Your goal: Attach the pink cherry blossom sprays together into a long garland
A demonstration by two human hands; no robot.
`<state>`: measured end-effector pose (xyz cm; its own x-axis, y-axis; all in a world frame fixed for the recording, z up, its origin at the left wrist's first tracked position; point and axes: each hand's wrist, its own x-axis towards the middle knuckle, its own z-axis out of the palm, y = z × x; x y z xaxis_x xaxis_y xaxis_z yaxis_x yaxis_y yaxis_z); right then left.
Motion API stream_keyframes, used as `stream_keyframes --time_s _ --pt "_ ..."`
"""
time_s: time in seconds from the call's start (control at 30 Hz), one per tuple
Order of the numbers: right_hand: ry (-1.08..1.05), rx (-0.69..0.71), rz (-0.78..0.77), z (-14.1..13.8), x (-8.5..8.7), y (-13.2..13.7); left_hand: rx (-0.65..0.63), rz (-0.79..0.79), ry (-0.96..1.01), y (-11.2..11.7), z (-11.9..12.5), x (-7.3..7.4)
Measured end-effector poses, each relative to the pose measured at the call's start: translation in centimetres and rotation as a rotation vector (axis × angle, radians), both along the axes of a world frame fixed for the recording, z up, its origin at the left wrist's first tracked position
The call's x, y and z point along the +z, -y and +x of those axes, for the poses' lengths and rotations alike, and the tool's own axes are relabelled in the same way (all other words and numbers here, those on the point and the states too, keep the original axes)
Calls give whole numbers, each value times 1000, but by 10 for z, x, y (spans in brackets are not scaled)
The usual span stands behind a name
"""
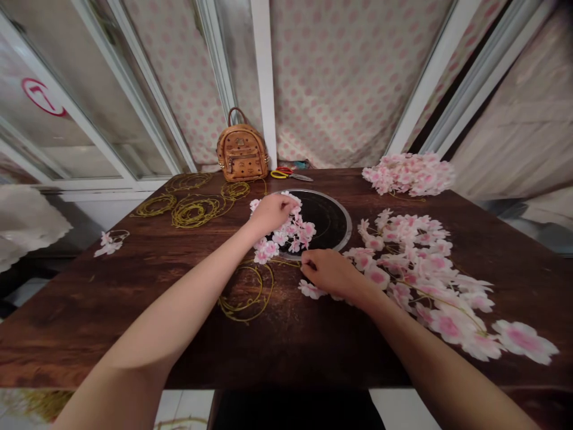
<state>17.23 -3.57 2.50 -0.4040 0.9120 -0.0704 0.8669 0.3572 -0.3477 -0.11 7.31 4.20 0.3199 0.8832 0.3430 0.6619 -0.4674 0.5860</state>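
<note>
My left hand is closed in a pinch over a small cluster of pink-and-white artificial flowers; its fingertips meet at a blossom on the far side. Nearer to me, my right hand is closed, with its fingertips at a thin green artificial vine stem. This stem runs left toward a loose green coil on the table. Several more artificial flowers spread beside and partly behind my right wrist. The exact grip of both hands is partly hidden by the fingers.
On the dark wooden table is a round black inset. More green coils lie back left, near a brown backpack and scissors. Another flower pile sits back right; a small blossom piece lies at left.
</note>
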Motion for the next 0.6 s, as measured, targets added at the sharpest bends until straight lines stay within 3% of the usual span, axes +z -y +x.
stream_keyframes --time_s 0.13,0.33,0.43,0.6 --pt "-35 -8 -1 0 -2 -1 28 -68 252 28 -14 4" --pt "-141 1 -19 1 -4 -5 107 -433 670 72 -18 0" --pt "-172 -13 -20 1 -4 -6 148 -500 737 79 -17 -3" --pt "-241 -18 -3 -2 -3 -7 148 -478 767 82 -19 -7"
